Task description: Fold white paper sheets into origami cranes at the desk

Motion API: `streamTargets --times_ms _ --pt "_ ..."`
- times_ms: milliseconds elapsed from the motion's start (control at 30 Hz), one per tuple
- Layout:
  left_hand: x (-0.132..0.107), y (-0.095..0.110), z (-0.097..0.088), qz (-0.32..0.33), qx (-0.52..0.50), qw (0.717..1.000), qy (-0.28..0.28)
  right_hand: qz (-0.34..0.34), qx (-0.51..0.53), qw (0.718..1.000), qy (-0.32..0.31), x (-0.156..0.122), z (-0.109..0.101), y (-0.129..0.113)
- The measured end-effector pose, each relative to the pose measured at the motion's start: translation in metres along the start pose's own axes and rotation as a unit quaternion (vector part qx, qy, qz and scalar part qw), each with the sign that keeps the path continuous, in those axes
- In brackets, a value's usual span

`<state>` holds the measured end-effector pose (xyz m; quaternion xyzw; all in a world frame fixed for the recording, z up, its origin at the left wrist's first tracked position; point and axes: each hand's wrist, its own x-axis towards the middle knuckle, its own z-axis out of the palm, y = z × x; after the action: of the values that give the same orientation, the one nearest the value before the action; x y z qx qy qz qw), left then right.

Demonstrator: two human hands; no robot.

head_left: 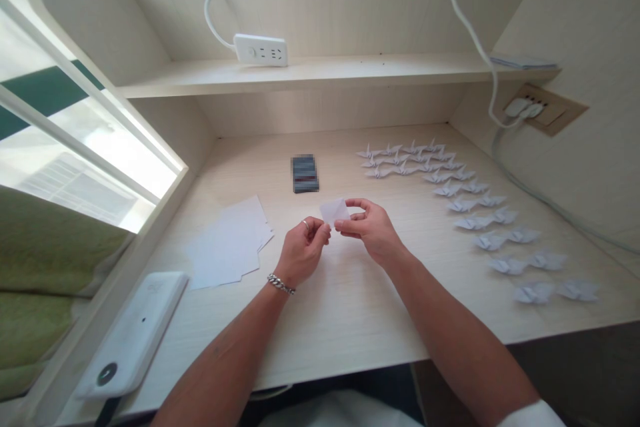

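A small white paper square (334,211) is held up between my hands, over the desk. My left hand (303,251), with a ring and a chain bracelet, pinches its lower left corner. My right hand (370,230) grips its right side between thumb and fingers. To the left of my hands lies a loose stack of white paper sheets (227,243). Rows of several white origami cranes (457,203) stand to the right, and the nearest crane (507,265) is well clear of my right hand.
A pixelated dark rectangular box (305,173) stands at the back of the light wood desk (345,320). A white power strip (261,50) sits on the shelf above. A white device (133,333) lies at the front left, and a wall socket (545,109) has plugs and a cable.
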<state>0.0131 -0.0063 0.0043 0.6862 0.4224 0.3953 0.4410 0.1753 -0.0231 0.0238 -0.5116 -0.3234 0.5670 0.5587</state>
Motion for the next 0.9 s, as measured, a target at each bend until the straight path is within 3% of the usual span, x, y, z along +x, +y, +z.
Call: streamTargets --times_ms 467,667,700,833,900 --pt "0.000 0.004 -0.004 -0.009 0.007 1.000 0.023 -0.004 0.024 1.000 0.010 0.005 -0.012 -0.004" --pt "0.005 -0.002 -0.010 -0.017 -0.005 0.998 0.059 -0.053 0.047 0.995 0.076 0.012 -0.024 -0.004" --pt "0.005 -0.003 -0.009 -0.019 -0.005 0.998 0.058 -0.057 0.043 0.995 0.072 0.012 -0.021 -0.001" --pt "0.004 -0.004 -0.005 -0.019 0.005 0.999 0.030 -0.025 0.016 0.999 -0.040 0.007 0.001 0.013" --pt "0.004 -0.006 -0.005 -0.024 -0.001 1.000 0.006 -0.029 -0.005 0.998 -0.047 0.005 0.007 0.017"
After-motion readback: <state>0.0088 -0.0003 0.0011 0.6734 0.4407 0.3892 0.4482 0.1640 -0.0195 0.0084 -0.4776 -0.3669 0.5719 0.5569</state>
